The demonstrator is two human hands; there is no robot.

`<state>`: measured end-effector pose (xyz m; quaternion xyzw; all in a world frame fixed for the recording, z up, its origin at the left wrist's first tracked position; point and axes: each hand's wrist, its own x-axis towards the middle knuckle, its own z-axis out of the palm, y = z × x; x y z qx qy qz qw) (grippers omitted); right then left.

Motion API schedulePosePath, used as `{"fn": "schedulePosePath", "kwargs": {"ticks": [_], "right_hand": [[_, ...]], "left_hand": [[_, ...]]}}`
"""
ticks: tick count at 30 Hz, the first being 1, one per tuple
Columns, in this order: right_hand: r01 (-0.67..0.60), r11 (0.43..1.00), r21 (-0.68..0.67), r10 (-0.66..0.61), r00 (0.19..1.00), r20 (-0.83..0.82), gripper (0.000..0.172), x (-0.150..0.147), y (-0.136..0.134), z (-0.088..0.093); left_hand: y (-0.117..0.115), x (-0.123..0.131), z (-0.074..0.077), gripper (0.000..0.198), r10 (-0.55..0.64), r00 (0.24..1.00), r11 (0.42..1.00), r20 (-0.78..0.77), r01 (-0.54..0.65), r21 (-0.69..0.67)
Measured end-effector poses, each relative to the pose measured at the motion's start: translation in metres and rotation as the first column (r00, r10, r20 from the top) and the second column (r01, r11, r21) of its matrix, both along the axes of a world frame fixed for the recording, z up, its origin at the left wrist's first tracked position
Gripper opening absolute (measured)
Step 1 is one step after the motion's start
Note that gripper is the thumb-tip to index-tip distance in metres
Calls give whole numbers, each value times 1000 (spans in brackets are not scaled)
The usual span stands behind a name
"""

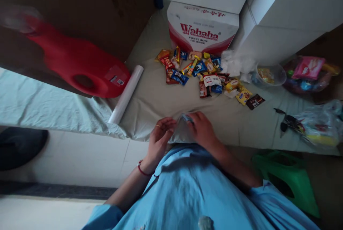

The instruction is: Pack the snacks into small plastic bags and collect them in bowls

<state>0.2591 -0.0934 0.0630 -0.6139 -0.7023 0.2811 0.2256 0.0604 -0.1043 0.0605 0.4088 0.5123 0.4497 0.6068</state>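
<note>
Near the front edge of the covered surface, my left hand (160,131) has its thumb and fingers closed at the side of a clear plastic bag (181,130). Opposite it, my right hand (202,128) grips a small bluish snack packet (187,117) at the bag's top; its fingertips are partly hidden. Beyond my hands lies a loose pile of wrapped snacks (199,68) in red, blue, yellow and brown wrappers. A dark brown packet (255,101) sits at the pile's right end.
A white roll (126,94) and a red jug (88,63) lie left. Behind the snacks stands a Wahaha carton (203,28). To the right are a clear bowl (278,75), a pink packet (308,67), sunglasses (288,121) and a filled plastic bag (321,126). A green stool (300,183) stands below.
</note>
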Motion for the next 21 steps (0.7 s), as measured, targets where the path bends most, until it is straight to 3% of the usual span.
{"fn": "schedulePosePath", "kwargs": {"ticks": [1,3,5,8,13,15,18,21], "right_hand": [[50,997,-52,-58,986,-157,29,12,0,-2],[61,973,-222,-160,874,-458,32,34,0,-7],[-19,931,-365,-233,739,-632,36,49,0,-14],[-50,899,-434,-300,652,-696,37,55,-3,-22],[188,870,-456,-492,398,-774,44,41,-19,-30],[258,859,-443,-511,366,-777,39,35,-27,-34],[368,838,-402,-533,396,-748,30,42,-32,-39],[539,787,-300,-573,459,-679,30,97,-25,-37]], "left_hand": [[3,2,0,41,11,999,1000,-32,-10,28],[11,8,-1,45,-24,997,999,-68,26,32],[17,19,-1,52,-177,984,984,-31,176,-36],[22,40,-3,51,-391,920,909,21,390,-145],[23,74,-16,51,-268,961,950,-68,252,-185],[23,85,-21,52,-291,947,947,-134,266,-178],[25,93,-28,51,-408,887,913,-216,397,-94],[34,74,-35,36,-413,827,880,-383,470,65]]}}
